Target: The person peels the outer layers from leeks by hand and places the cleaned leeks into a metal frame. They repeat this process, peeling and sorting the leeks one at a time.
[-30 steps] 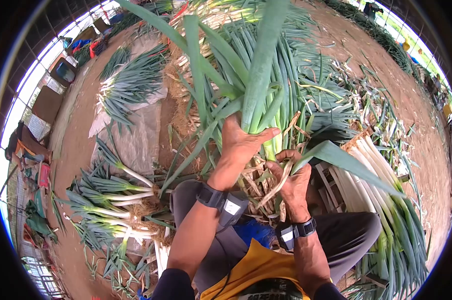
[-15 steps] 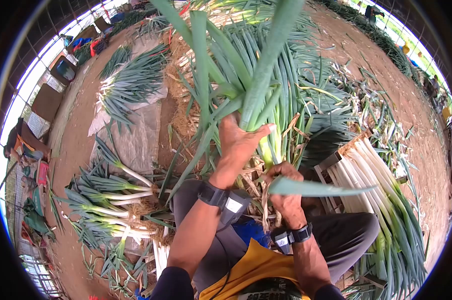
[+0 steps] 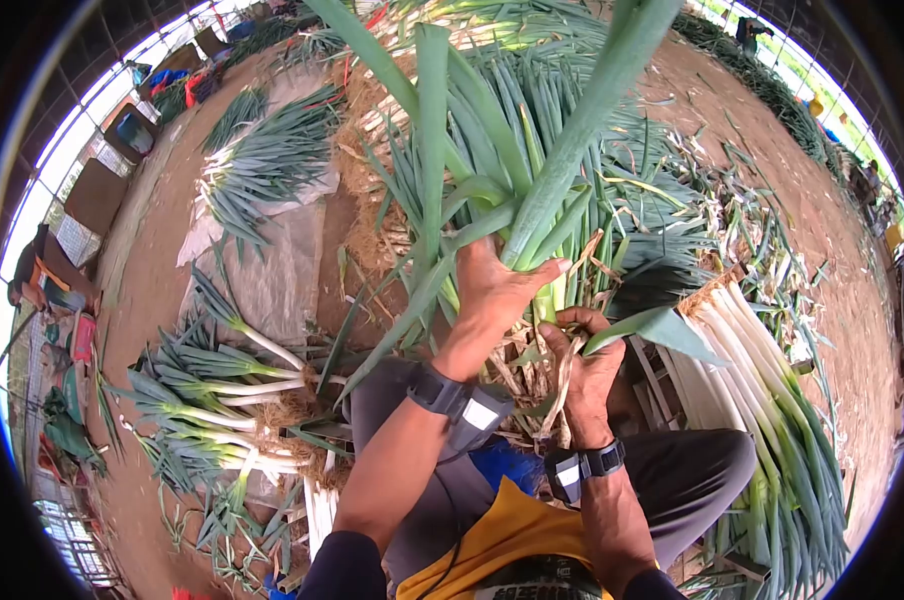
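Observation:
A large green onion (image 3: 572, 150) stands tilted in front of me, its long leaves spreading upward and outward. My left hand (image 3: 497, 290) is wrapped round it where the leaves fan out, thumb pointing right. Just below, my right hand (image 3: 587, 370) pinches a peeled outer leaf (image 3: 662, 332) whose green blade points right. A dry, pale strip hangs down beside that hand's palm. The lower end of the onion is partly hidden by my hands and wrists. Behind it lies a big heap of green onions (image 3: 532, 100).
Trimmed white-stalked onions (image 3: 742, 360) lie on a metal rack at right. More onions (image 3: 232, 390) with roots lie at left. A bundle (image 3: 272, 150) rests on a plastic sheet (image 3: 277, 290). Peeled scraps (image 3: 762, 220) litter the ground at right. A person (image 3: 747, 30) is far off.
The onion and my left hand have shifted slightly right. My right hand has turned, fingers now higher at the stalk, and the leaf it pinches has swung down and farther from the stalk.

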`<act>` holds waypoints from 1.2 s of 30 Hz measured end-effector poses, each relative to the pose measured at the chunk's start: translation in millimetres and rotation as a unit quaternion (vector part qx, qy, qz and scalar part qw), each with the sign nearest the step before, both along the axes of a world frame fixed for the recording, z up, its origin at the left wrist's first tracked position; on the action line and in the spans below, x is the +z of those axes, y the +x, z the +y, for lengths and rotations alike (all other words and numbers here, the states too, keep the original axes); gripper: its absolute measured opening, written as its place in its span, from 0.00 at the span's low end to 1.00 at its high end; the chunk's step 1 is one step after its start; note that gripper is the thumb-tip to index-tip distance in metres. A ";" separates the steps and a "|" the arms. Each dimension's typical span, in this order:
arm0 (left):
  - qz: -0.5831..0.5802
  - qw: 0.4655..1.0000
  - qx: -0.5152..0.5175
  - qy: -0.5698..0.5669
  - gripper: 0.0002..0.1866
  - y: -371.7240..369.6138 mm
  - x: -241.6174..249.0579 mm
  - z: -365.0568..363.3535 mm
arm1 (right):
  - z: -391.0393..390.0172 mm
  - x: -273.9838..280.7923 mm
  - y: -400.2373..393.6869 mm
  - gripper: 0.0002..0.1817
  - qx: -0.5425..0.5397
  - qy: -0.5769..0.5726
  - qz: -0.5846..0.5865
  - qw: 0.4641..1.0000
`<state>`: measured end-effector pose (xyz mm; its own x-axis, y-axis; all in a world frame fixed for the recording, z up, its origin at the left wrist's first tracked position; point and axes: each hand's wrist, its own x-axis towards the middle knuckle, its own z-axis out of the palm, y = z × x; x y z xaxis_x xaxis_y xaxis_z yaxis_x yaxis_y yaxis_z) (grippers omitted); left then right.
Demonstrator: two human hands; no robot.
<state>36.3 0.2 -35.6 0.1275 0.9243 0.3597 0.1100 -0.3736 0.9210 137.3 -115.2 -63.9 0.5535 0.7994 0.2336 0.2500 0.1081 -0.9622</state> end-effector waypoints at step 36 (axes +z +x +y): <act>-0.084 0.995 -0.034 -0.052 0.28 -8.3 18.0 -1.6 | -5.6 -14.6 -2.4 0.22 0.084 0.007 -0.070 0.994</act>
